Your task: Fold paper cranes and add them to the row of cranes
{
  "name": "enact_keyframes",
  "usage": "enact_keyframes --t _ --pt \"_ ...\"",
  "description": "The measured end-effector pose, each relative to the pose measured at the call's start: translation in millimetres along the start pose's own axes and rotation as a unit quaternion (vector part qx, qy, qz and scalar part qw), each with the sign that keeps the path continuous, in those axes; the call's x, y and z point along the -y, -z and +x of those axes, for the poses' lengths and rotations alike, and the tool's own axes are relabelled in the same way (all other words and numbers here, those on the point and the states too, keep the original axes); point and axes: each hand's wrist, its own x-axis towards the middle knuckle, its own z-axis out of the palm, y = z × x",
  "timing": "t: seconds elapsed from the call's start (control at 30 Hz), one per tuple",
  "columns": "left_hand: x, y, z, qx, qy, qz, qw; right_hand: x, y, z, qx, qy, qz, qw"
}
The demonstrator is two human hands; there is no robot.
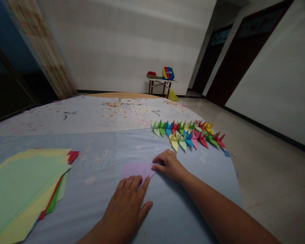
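Observation:
A light purple sheet of paper (pixel 135 168) lies on the cloth-covered table between my hands, with a crease line showing on it. My left hand (pixel 129 198) rests on the sheet's near edge, fingers stretched out and thumb apart. At the sheet's right corner, my right hand (pixel 169 164) pinches the paper between thumb and fingers. The part under my left fingers is hidden. Just beyond my right hand stand two rows of folded paper cranes (pixel 188 139) in several colours.
A stack of coloured paper (pixel 22 186), green and yellow on top with red beneath, lies at the left. The floral tablecloth (pixel 99 145) covers the round table. By the far wall, a small table (pixel 159 80) holds a colourful box (pixel 168 73). Doors (pixel 246 51) stand at the right.

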Motion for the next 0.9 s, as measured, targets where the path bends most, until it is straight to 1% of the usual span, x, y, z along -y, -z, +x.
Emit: enact_keyframes --t 0.13,0.3,0.47,0.63,0.77,0.9 --pt "2 -1.0 2 -0.008 -0.002 0.003 1.0 0 -1 0 -0.007 -0.004 0.009 1.0" --pt "2 -0.2 2 0.002 -0.003 0.006 1.0 -1 -3 0 -0.012 -0.006 0.014 1.0" --pt "3 0.7 1 -0.001 -0.01 0.008 1.0 0 -3 0 -0.011 -0.014 0.014 1.0" --pt "11 -1.5 3 0.008 -0.037 0.009 0.999 1 -2 1 -0.001 -0.023 0.012 1.0" --pt "14 -2.2 5 0.034 -0.05 0.013 0.998 1 -1 -1 0.006 -0.027 -0.012 1.0" --pt "13 0.0 5 0.036 -0.053 0.016 0.998 2 -1 -6 -0.024 -0.014 -0.06 0.998"
